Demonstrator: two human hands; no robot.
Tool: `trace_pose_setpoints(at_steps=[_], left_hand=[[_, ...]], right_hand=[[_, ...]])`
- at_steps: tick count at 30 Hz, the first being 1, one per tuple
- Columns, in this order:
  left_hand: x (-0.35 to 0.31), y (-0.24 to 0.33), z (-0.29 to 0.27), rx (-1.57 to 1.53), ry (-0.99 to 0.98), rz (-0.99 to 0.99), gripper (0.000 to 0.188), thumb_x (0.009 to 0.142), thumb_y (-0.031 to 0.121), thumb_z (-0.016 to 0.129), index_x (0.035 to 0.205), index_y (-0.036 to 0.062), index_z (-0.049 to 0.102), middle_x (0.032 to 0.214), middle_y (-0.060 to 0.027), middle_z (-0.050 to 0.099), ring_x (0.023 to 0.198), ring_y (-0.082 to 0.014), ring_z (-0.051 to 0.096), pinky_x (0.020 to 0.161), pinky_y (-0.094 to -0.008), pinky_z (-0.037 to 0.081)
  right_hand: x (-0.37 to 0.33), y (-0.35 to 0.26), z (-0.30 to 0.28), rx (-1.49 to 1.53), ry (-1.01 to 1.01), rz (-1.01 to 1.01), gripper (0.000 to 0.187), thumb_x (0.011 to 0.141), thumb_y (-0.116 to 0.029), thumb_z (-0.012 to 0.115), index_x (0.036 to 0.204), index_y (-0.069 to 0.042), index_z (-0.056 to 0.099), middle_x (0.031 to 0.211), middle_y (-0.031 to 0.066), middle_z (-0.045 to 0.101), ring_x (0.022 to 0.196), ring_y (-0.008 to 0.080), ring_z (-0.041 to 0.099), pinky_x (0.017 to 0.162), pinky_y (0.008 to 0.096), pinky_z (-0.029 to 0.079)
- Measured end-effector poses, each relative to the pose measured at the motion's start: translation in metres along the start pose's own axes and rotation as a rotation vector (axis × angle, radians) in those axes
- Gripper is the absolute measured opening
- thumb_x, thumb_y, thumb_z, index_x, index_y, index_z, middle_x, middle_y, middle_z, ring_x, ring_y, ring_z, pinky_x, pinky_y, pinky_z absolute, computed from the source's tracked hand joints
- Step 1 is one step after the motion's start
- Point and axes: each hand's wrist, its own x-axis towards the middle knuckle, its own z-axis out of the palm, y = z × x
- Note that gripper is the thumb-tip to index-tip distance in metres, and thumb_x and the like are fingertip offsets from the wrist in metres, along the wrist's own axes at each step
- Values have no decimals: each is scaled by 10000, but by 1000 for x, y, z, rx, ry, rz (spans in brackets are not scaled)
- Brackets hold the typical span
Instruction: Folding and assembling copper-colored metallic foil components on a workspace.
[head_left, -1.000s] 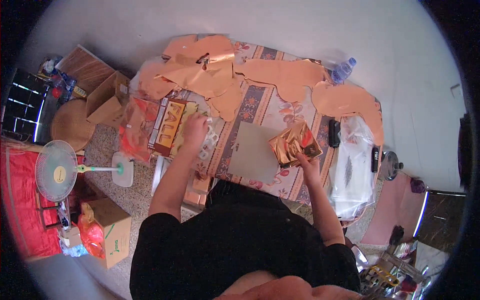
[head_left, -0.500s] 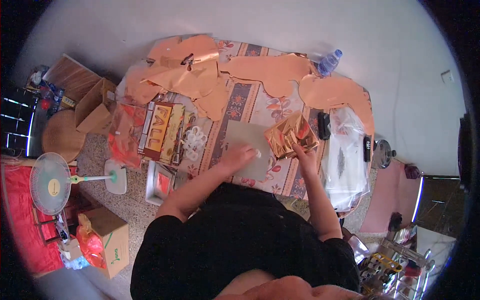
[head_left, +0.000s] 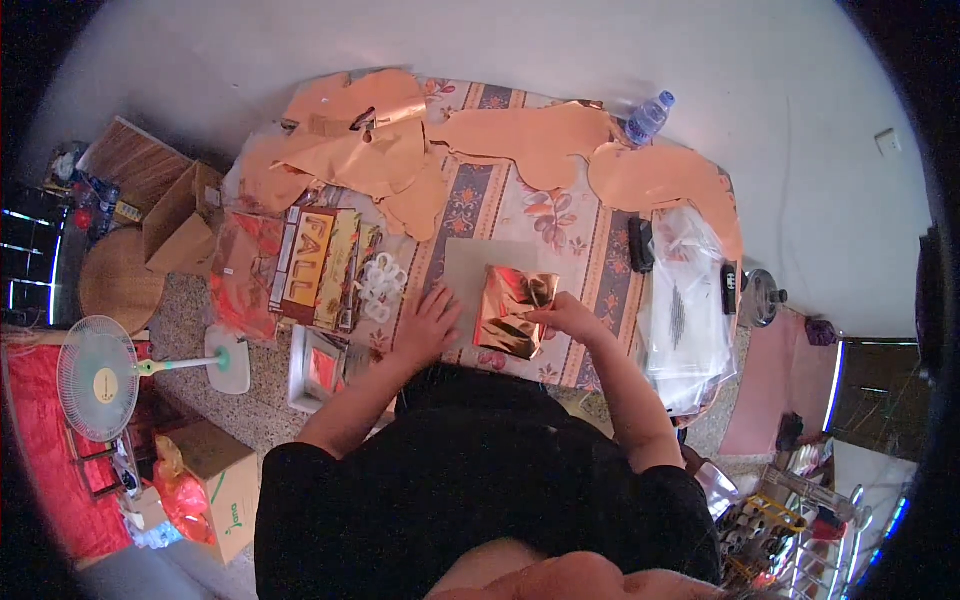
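Note:
A folded, shiny copper-coloured foil sheet [head_left: 512,318] lies over part of a flat grey-beige board [head_left: 465,258] near the table's front edge. My right hand [head_left: 570,318] pinches the foil at its right side, thumb and fingers together. To the left, my left hand [head_left: 430,322] rests flat with fingers spread, by the board's left edge, and holds nothing. Beside that hand lies a tangle of white rings [head_left: 382,285]. Further left are flat printed card packages [head_left: 312,265] in brown and yellow.
Large copper-coloured cut sheets [head_left: 535,145] line the table's far side. A water bottle [head_left: 648,120] stands at the back. Clear plastic sleeves [head_left: 690,320] and a black stapler-like object [head_left: 640,245] lie on the right. A fan [head_left: 98,378] stands at the left.
The foil sheet has moved left and nearer, down onto the grey-beige board, with my right hand. My left hand has drawn left off the board and its fingers have spread.

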Motion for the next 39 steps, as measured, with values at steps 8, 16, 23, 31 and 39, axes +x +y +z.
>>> trace_pose_setpoints(at_steps=[8, 16, 23, 31, 39], left_hand=[[26, 18, 26, -124, 79, 16, 638, 765, 354, 662, 1313, 94, 464, 1391, -149, 386, 1338, -307, 310, 1119, -524, 173], [47, 27, 10, -159, 91, 107, 650, 784, 324, 648, 1348, 89, 428, 1407, -154, 370, 1341, -320, 303, 1107, -527, 200], [68, 38, 15, -233, -97, 192, 648, 872, 441, 540, 1392, 92, 374, 1511, -136, 244, 1418, -320, 158, 1127, -518, 153], [69, 36, 17, -187, -95, 195, 683, 853, 472, 557, 1401, 110, 371, 1514, -127, 246, 1420, -300, 161, 1134, -493, 151], [70, 42, 13, -135, -82, 165, 679, 857, 500, 532, 1406, 132, 377, 1514, -117, 254, 1417, -280, 183, 1136, -477, 154]], right_hand=[[42, 22, -33, -322, 93, 120, 224, 727, -217, 740, 810, -19, 674, 643, 17, 586, 514, 109, 512, 451, 261, 395], [43, 15, -29, -266, 74, 150, 200, 716, -219, 750, 721, -39, 662, 573, 15, 560, 460, 103, 495, 400, 250, 360], [51, 15, -25, -413, 168, 107, 203, 724, -187, 720, 696, -3, 640, 578, 63, 586, 495, 147, 545, 452, 303, 422], [9, 9, -6, -513, 627, -218, 434, 774, -209, 697, 1117, 16, 555, 909, 154, 641, 789, 289, 633, 715, 382, 511], [24, 32, 10, -1280, 433, -629, 773, 824, -390, 608, 1387, 49, 309, 1471, 220, 262, 1386, 359, 216, 1139, 449, 175]])
